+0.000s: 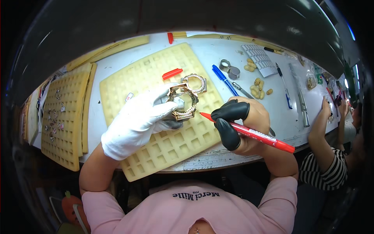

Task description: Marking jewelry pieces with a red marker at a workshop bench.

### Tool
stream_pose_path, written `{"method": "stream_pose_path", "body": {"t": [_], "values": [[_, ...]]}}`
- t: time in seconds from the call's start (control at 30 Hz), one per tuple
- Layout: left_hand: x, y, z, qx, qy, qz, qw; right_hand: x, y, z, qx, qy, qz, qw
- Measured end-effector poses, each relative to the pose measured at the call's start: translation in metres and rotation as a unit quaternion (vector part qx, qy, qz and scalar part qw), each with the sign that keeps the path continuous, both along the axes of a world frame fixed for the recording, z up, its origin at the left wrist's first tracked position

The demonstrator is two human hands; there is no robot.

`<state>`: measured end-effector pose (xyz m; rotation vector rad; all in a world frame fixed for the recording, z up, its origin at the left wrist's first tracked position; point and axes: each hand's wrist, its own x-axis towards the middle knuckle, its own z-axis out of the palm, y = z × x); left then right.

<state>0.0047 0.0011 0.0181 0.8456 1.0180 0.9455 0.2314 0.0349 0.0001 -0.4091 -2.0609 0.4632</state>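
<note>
My left hand, in a white glove, grips a gold-toned watch case frame by its left side. The frame is tilted, with its round opening facing up. Black finger cots cover the thumb and finger of my right hand, which holds a red marker. Its uncapped red tip points at the held frame, a short way to its right. A second gold-toned frame lies just beyond on a pale yellow foam tray of square pockets. On this tray also rest a red marker cap and a small tag with writing.
Right of the tray lie a blue pen, a folding loupe, a slim metal tool and several peanuts. Another foam tray with jewellery stands at left. A co-worker's arm is at right.
</note>
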Motion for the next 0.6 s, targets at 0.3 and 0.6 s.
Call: {"method": "stream_pose_path", "body": {"t": [0.3,0.6], "values": [[-0.002,0.000,0.000,-0.003,0.019,-0.020,1.000,-0.005,0.002,-0.003,0.005,-0.017,0.015,1.000],[0.001,-0.002,0.004,-0.008,0.002,-0.002,1.000,-0.005,0.001,-0.002,0.010,-0.038,0.004,0.999]]}}
